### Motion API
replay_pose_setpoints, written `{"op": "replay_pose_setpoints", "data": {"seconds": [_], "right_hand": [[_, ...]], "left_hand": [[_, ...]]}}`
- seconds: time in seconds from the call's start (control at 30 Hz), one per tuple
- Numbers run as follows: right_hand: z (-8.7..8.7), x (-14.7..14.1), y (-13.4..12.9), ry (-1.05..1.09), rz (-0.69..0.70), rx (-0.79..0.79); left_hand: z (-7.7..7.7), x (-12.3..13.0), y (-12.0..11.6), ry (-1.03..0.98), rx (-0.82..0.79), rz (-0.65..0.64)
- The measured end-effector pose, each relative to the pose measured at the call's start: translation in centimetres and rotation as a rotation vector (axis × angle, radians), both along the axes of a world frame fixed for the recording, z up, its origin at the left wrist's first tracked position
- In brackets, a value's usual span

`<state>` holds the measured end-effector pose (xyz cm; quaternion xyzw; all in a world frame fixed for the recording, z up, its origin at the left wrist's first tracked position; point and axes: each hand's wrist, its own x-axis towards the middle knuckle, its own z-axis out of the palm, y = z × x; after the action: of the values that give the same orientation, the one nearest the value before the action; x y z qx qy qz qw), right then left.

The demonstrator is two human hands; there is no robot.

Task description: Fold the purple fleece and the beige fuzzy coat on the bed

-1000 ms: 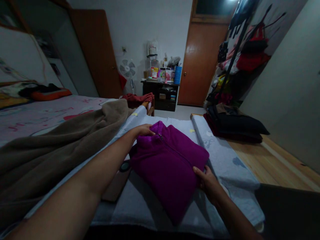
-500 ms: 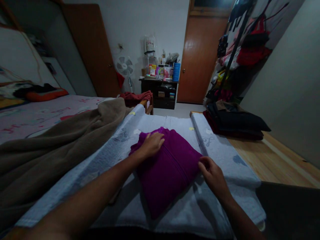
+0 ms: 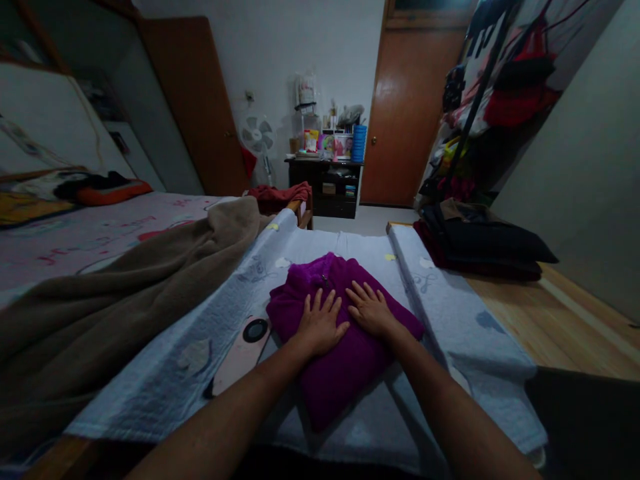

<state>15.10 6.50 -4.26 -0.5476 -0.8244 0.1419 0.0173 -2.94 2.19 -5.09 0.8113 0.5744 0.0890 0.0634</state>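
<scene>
Okay, purple jacket (image 3: pixel 345 367) lies folded on the pale sheet (image 3: pixel 480 333), just right of the phone (image 3: pixel 235 360); can't tell if the two touch.

Handling: looks soft, thick and floppy, probably light. Not fragile, likely not slippery. The folds hold only loosely, so one corner pinched alone would likely open them. Best hold is both palms under opposite edges, one on the phone side and one on the side away from it, keeping the layers together. The zip pull (image 3: pixel 325 279) near the collar looks like the only hard bit; poor grab point.

Left hand (image 3: pixel 320 327): palm down on the jacket's upper middle, right of the phone. Fingers fanned and pointing away from the body, thumb out toward the other hand. Pinches nothing. Its forearm comes in from the near side and partly covers the phone's edge.

Right hand (image 3: pixel 373 312): also flat on the jacket, farther right of the phone. Fingers spread, angled forward and inward, thumb near the left thumb with a small gap. Grips nothing. Forearm slants in from the near right. How hard either palm presses, can't tell.

Brown blanket (image 3: pixel 200 253) lies left of the phone, dark clothes (image 3: pixel 485 233) well to its right.
</scene>
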Motion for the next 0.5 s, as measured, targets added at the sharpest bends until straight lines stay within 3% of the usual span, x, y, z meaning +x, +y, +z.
{"op": "replay_pose_setpoints", "data": {"seconds": [0.2, 0.37, 0.43, 0.5], "right_hand": [[0.3, -0.5, -0.2, -0.056, -0.024, -0.008], [0.0, -0.1, -0.2, 0.007, -0.017, 0.013], [-0.1, 0.5, 0.0, 0.086, -0.017, 0.047], [0.0, 1.5, 0.6, 0.202, -0.040, 0.112]], "left_hand": [[-0.7, 0.0, 0.0, -0.004, 0.024, 0.000], [0.1, -0.5, -1.0, -0.165, 0.096, -0.009], [0.7, -1.1, -2.1, -0.251, 0.136, 0.040], [1.1, -1.9, -3.3, -0.366, 0.185, 0.169]]}}
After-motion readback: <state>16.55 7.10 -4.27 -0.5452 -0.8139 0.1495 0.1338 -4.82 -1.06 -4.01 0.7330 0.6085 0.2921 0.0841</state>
